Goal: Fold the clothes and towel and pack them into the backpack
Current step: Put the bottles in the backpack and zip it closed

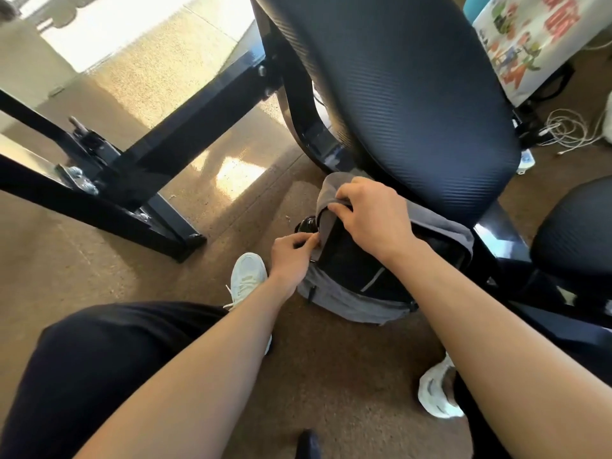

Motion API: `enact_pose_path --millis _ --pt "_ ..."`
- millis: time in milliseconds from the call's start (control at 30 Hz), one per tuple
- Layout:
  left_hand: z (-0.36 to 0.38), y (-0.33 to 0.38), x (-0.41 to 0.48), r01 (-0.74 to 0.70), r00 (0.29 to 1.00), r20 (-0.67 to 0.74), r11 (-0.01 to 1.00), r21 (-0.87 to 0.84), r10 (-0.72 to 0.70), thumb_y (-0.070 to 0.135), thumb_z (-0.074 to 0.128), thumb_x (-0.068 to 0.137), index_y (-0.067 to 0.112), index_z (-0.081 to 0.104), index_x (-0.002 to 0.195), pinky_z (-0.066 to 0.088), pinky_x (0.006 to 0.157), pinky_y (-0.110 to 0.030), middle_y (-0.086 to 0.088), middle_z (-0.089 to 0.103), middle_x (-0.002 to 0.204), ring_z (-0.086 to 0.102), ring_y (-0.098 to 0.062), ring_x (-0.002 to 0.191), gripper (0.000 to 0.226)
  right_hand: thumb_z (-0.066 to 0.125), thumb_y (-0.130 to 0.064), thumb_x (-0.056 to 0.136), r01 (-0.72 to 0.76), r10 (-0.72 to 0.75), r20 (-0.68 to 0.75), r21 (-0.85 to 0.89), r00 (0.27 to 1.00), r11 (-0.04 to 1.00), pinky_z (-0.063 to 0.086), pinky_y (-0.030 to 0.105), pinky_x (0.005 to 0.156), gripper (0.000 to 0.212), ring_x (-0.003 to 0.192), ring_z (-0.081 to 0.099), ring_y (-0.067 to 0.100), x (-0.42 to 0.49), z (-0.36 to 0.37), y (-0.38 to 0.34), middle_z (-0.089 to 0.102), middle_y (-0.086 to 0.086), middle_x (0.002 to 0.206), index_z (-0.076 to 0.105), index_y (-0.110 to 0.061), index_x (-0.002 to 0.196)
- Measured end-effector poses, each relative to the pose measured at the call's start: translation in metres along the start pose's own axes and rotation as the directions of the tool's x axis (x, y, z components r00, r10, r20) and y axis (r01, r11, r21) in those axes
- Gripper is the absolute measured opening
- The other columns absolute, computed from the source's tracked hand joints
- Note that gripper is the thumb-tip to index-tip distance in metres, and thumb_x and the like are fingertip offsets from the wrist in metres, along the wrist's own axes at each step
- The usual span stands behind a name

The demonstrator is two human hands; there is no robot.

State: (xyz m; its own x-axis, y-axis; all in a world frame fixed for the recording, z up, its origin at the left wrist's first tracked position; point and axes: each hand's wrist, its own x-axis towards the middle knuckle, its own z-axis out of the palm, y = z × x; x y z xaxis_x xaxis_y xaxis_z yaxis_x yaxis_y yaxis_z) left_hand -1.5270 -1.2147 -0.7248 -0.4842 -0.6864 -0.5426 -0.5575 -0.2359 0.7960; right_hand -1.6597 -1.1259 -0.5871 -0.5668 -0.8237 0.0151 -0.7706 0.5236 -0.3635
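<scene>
Tucked against the base of the big black office chair [414, 94] sits the grey backpack [347, 299] on the carpet, mouth open and dark inside, and I can't tell what's packed in there. It looks soft and light, a floppy fabric shell that'll sag wherever it isn't held, so the rim of the opening is the place to take it. The right hand [371, 220] curls over the grey flap [326, 193] nearest the chair, and the left hand [291, 256] pinches the opening's edge a little farther out from it.
</scene>
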Motion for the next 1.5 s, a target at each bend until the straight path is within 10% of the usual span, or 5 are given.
enact_pose_path --millis 333,700,1100,1333,1500 --pt "-0.005 -0.007 0.019 0.122 0.991 -0.067 0.989 0.083 -0.117 0.041 0.069 0.095 0.022 0.083 0.099 0.046 0.066 -0.030 -0.002 0.078 0.101 0.070 -0.031 0.097 0.024 0.064 -0.025 0.098 0.039 -0.024 -0.134 0.108 0.991 0.993 0.053 0.046 0.067 0.024 0.077 0.060 0.024 -0.005 0.007 0.012 0.063 0.003 0.082 0.074 -0.007 0.086" --pt "0.005 0.047 -0.022 -0.367 0.915 -0.106 0.912 0.183 0.390 0.032 0.066 0.097 0.020 0.082 0.082 0.046 0.062 -0.032 0.004 0.073 0.068 0.066 -0.017 0.066 0.025 0.062 -0.031 0.099 -0.006 0.019 -0.125 0.102 0.992 0.995 0.053 0.041 0.074 0.023 0.084 0.063 0.020 -0.001 0.004 0.015 0.067 0.000 0.093 0.075 -0.012 0.097" --pt "-0.003 0.003 0.013 0.221 0.975 -0.054 0.969 0.108 -0.216 0.039 0.073 0.093 0.020 0.082 0.098 0.044 0.059 -0.026 -0.003 0.077 0.094 0.060 -0.012 0.068 0.022 0.067 -0.023 0.097 0.055 -0.031 -0.156 0.155 0.987 0.986 0.053 0.043 0.070 0.021 0.077 0.061 0.022 -0.006 0.004 0.018 0.064 0.002 0.084 0.076 -0.006 0.088" --pt "0.001 -0.003 0.013 0.031 0.999 -0.025 0.999 0.043 -0.030 0.035 0.074 0.091 0.031 0.076 0.117 0.054 0.100 -0.038 0.007 0.073 0.118 0.066 -0.012 0.110 0.027 0.065 -0.030 0.098 0.011 0.007 -0.129 0.138 0.992 0.990 0.053 0.040 0.073 0.023 0.079 0.061 0.019 0.002 -0.001 0.022 0.065 0.000 0.088 0.077 -0.011 0.098" --pt "0.009 0.007 0.016 0.012 0.999 -0.040 1.000 0.019 -0.012 0.038 0.075 0.089 0.031 0.079 0.088 0.057 0.094 -0.042 0.011 0.076 0.093 0.068 -0.009 0.095 0.009 0.067 -0.040 0.094 0.029 -0.023 -0.068 0.096 0.997 0.995 0.056 0.043 0.078 0.023 0.089 0.064 0.020 0.000 -0.002 0.018 0.068 -0.002 0.098 0.071 -0.018 0.102"
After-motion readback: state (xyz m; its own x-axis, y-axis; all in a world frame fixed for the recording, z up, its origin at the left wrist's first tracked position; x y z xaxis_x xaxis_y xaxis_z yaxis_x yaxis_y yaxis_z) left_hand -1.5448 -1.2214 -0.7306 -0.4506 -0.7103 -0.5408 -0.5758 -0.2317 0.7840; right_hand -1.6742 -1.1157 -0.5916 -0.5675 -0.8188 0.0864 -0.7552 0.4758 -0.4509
